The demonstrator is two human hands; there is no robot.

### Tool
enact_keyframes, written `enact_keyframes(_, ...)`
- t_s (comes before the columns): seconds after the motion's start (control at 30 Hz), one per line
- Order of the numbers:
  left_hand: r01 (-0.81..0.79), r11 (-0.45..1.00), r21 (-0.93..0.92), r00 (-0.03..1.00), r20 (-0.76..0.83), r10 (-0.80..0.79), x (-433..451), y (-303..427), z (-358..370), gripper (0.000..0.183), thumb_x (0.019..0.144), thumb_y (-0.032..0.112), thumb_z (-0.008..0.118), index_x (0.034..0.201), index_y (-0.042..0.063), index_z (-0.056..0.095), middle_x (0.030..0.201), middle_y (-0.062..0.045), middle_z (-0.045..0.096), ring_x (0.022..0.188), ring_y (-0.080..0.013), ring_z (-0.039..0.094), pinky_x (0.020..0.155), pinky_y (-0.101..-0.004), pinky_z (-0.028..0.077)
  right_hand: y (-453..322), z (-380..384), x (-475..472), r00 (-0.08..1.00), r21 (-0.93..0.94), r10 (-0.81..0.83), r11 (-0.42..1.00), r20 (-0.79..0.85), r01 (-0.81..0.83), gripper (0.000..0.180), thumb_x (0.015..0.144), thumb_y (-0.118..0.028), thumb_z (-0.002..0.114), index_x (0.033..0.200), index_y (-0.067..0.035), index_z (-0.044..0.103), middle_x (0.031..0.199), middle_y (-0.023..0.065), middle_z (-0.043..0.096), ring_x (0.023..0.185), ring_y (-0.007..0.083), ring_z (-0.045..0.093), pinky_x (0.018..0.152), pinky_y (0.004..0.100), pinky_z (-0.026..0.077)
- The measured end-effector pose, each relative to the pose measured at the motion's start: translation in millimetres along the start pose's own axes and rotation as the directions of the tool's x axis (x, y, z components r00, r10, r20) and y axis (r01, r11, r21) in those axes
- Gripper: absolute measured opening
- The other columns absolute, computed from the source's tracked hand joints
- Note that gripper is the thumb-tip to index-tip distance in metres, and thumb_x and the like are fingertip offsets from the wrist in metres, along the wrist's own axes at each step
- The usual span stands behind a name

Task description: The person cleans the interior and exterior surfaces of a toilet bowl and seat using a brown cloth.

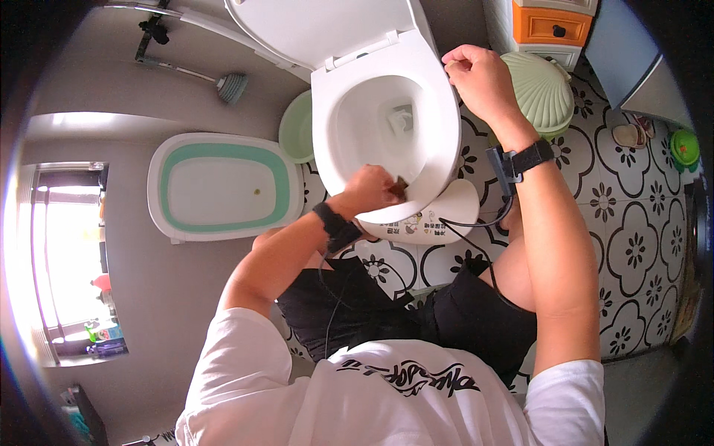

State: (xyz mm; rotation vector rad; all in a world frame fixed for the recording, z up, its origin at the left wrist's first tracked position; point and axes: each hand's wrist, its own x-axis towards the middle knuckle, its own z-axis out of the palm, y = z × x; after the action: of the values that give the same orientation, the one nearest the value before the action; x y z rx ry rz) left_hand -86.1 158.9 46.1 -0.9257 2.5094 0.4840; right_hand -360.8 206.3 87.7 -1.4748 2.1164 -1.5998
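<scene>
A white toilet bowl (pixel 329 128) stands before me, its lid (pixel 334 28) raised. Something white, perhaps paper, lies in the drain area (pixel 400 120) at the bottom. My left hand (pixel 372 187) is inside the front of the bowl by the rim, its fingers closed on a small dark brown thing (pixel 400 188) that is mostly hidden and blurred. Past the seat's right edge, my right hand (pixel 474 69) is raised with thumb and fingers bent together beside the pale green shell-shaped bin lid (pixel 538 92). Whether its fingertips pinch anything is unclear.
Left of the toilet are a green basin (pixel 298 131) and a white-and-mint folding tub (pixel 223 139). A plunger-like grey-blue head (pixel 232 88) hangs on the wall. An orange drawer (pixel 549 25) stands at back right; slippers (pixel 629 135) lie on patterned tiles. Cables run from both wrist straps.
</scene>
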Motion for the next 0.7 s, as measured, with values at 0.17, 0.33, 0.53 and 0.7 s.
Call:
enact_keyframes(0.17, 0.073, 0.934, -0.349, 0.965, -0.211, -0.154, 16.9, 52.7, 5.5, 0.025, 0.077, 0.020, 0.075, 0.089, -0.001, 0.071, 0.085, -0.021, 0.067, 0.077, -0.0349, 0.065, 0.074, -0.0408, 0.052, 3.2, -11.5, 3.8, 0.995, 0.104, 0.093, 0.990, -0.025, -0.090, 0.018, 0.083, -0.015, 0.059, 0.090, -0.006, 0.072, 0.083, 0.0134, 0.070, 0.078, 0.0283, 0.068, 0.070, 0.0359, 0.053)
enact_keyframes(0.33, -0.114, 0.985, -0.126, 0.980, -0.179, 0.090, -0.6, 5.4, 14.7, 0.028, 0.075, 0.024, 0.076, 0.091, 0.002, 0.070, 0.091, -0.018, 0.064, 0.089, -0.0349, 0.062, 0.081, -0.0411, 0.051, 4.0, -6.4, 4.1, 0.994, 0.108, 0.110, 0.988, 0.021, -0.112, 0.018, 0.083, -0.014, 0.058, 0.092, -0.004, 0.071, 0.081, 0.0122, 0.070, 0.074, 0.0253, 0.068, 0.069, 0.0343, 0.052)
enact_keyframes(0.53, -0.213, 0.949, 0.234, 0.977, 0.034, 0.210, -23.0, -65.3, -9.0, 0.014, 0.078, 0.007, 0.067, 0.092, 0.007, 0.070, 0.097, -0.011, 0.061, 0.094, -0.0281, 0.061, 0.083, -0.0381, 0.053, 0.2, 0.0, 6.1, 0.987, 0.076, 0.146, 0.986, 0.073, -0.152, 0.019, 0.082, -0.014, 0.058, 0.092, -0.004, 0.071, 0.083, 0.0135, 0.070, 0.076, 0.0264, 0.068, 0.070, 0.0344, 0.052)
enact_keyframes(0.7, -0.194, 0.932, 0.305, 0.966, -0.105, 0.236, -11.6, -101.9, -28.0, 0.011, 0.077, 0.006, 0.064, 0.084, 0.010, 0.072, 0.096, -0.007, 0.060, 0.096, -0.0267, 0.061, 0.083, -0.0356, 0.053, -3.9, 8.2, 3.2, 0.993, 0.051, 0.088, 0.994, 0.082, -0.093, 0.018, 0.088, -0.012, 0.057, 0.095, 0.000, 0.068, 0.080, 0.0080, 0.070, 0.069, 0.0146, 0.065, 0.066, 0.0288, 0.050)
